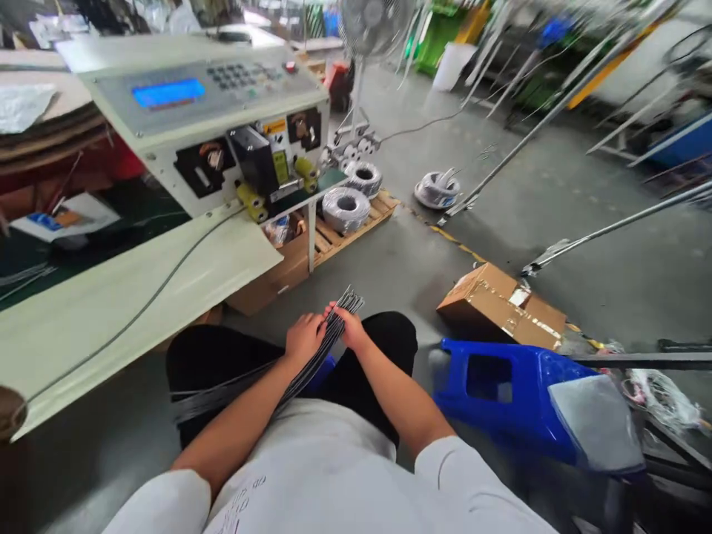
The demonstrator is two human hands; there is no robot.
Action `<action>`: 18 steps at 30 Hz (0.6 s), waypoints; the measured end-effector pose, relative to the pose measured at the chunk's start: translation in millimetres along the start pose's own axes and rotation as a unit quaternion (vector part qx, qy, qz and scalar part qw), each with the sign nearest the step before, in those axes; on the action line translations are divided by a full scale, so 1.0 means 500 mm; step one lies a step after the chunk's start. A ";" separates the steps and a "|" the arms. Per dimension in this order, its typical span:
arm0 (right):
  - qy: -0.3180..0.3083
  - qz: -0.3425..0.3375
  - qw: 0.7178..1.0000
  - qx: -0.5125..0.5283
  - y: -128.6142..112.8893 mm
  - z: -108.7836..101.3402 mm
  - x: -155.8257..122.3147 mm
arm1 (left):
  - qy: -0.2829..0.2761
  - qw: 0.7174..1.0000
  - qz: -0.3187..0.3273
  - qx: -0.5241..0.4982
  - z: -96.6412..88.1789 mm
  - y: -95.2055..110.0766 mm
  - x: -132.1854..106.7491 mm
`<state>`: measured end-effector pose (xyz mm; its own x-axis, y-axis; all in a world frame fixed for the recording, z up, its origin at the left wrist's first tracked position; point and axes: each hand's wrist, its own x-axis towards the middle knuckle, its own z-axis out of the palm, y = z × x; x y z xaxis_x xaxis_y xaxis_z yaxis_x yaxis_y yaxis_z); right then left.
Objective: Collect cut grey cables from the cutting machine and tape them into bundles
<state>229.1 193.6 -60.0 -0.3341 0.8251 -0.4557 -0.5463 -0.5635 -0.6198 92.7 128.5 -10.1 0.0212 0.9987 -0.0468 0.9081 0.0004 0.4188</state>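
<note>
Left hand (303,340) and right hand (352,328) both gripping grey wire bundle (325,351) at 12 o'clock, wire-processing machine (189,126) blocking 11, taped cardboard box (500,308) at 2, blue plastic stool (526,382) crowding 3.

Cool, diffuse light brightens the white fabric shirt (334,475) and leaves soft sheen on the smooth grey floor (389,256); the lower left corner is dark. The rectangular blue display (168,93) glows. Wide-angle distortion stretches the edges, blur smears the upper right, and the bundle of thin grey wires (334,331) looks slightly soft.
</note>
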 end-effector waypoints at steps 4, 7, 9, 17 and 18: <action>0.001 0.009 1.000 0.008 0.003 -0.001 0.006 | 0.007 1.000 -0.006 0.012 -0.035 -0.012 -0.019; 0.016 0.007 1.000 0.006 0.002 -0.004 0.004 | 0.108 0.993 0.048 0.030 -0.116 -0.034 -0.036; 0.030 0.007 1.000 0.006 0.004 -0.006 0.003 | 0.189 0.977 0.083 0.047 -0.190 -0.059 -0.038; 0.052 0.026 0.998 -0.005 0.000 -0.013 0.016 | 0.301 0.952 0.013 0.058 -0.366 -0.124 -0.037; 0.050 0.028 0.998 -0.008 -0.001 -0.014 0.018 | 0.263 0.964 0.032 0.028 -0.347 -0.113 -0.039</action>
<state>231.5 200.9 -68.1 -0.2855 0.7848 -0.5500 -0.5166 -0.6094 -0.6014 -31.8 117.7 124.6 -0.1243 0.8847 0.4492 0.9331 -0.0497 0.3560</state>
